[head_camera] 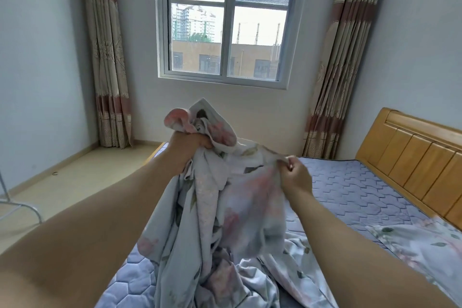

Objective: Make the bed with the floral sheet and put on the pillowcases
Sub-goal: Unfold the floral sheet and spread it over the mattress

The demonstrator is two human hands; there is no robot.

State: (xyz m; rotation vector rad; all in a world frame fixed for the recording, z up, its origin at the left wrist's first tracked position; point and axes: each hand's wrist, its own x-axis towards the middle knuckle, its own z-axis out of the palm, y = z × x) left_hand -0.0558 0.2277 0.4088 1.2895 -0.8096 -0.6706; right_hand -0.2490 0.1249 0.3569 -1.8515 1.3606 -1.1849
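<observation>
Above one quilted mattress [350,182], the left hand [186,147] grips one floral sheet [240,202] bunched, the right hand [296,176] pinches its edge.

Left hand [186,144] grips bunched floral sheet [232,197] aloft; right hand [296,177] pinches its edge above the quilted mattress [350,187].

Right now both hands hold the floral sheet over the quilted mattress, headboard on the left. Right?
Not quite: the head view shows the wooden headboard on the right. As stated, the left hand and right hand hold the floral sheet, bunched, over the quilted mattress.
</observation>
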